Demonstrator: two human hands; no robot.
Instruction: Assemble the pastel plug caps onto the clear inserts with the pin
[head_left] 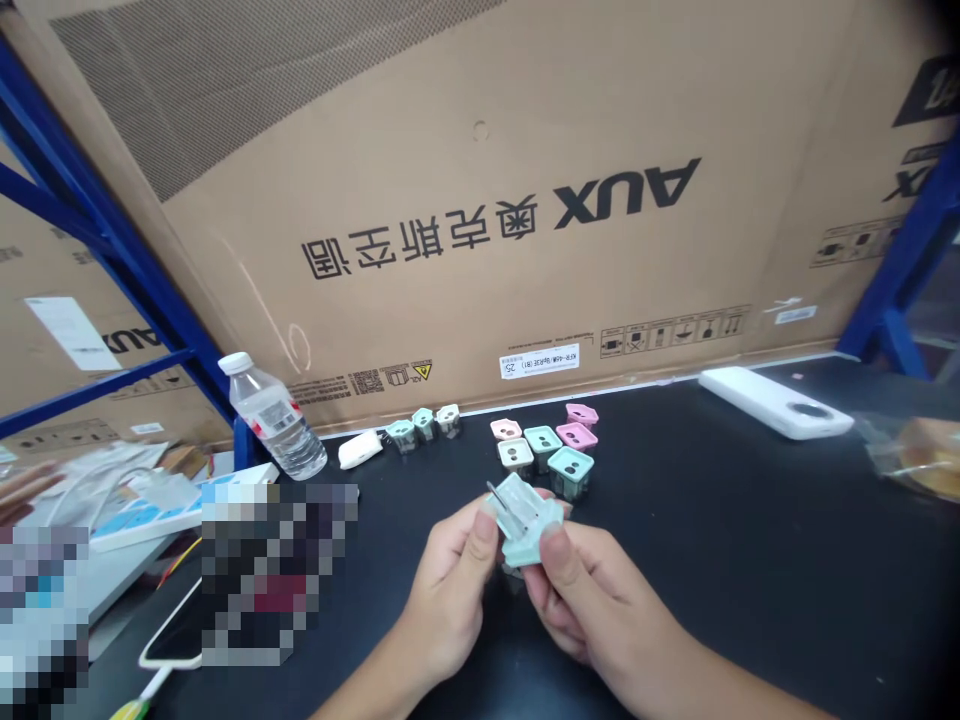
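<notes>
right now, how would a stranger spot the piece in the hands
From the big AUX carton, come down to the black table. Above it, left hand and right hand grip the pale green piece; unlike the small blocks behind, it is held and shows a thin rod.

Bright, diffuse light — clear at the centre, softer toward the sides.
The cardboard box (450, 150) is lit evenly and its larger print is kept crisp; the light's direction cannot be told. Small highlights are thrown back by the water bottle (281, 420) at the box's left foot, while the white device (765, 400) at its right foot is washed nearly featureless. Below the box, the mint-green piece (525, 515) is shown fairly sharply, but shadows are swallowed by the black tabletop (750, 560). Left of the box, a co-worker's hand (26, 490) is blurred and pixel blocks (262, 570) are laid — the corner beyond its upper right is darkened.
</notes>
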